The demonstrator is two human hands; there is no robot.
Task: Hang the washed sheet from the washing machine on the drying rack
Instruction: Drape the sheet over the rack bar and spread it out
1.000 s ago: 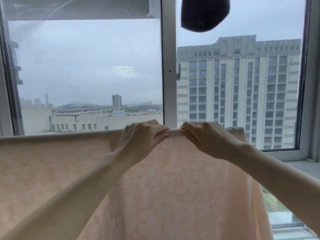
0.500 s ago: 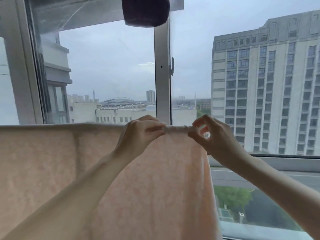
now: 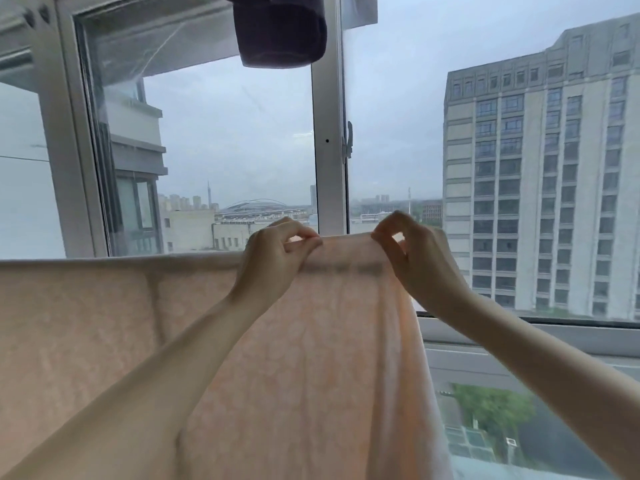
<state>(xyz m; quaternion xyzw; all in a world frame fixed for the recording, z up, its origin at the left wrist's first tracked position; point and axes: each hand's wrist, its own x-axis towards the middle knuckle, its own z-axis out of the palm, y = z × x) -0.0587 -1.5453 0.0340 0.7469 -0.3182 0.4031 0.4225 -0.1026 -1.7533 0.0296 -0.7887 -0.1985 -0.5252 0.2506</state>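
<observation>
Your sheet (image 3: 311, 358) is a pale peach cloth with a faint lighter pattern, thin enough that light comes through it. It hangs in front of the window (image 3: 329, 133), draped over a line or bar you cannot make out under the fold, its top edge running level from the left border to just past the window's middle post. Its right side falls in long soft folds, and a darker band shows across it just below the fold between your hands.

Your left hand (image 3: 273, 261) is raised at the top edge, thumb and curled fingers pinching the fold. Your right hand (image 3: 415, 261) is near it at the sheet's right corner, knuckles up, thumb and forefinger nipping the edge with a small gap of light between them. Both forearms reach up from below. A dark garment (image 3: 280, 32) hangs above.
</observation>
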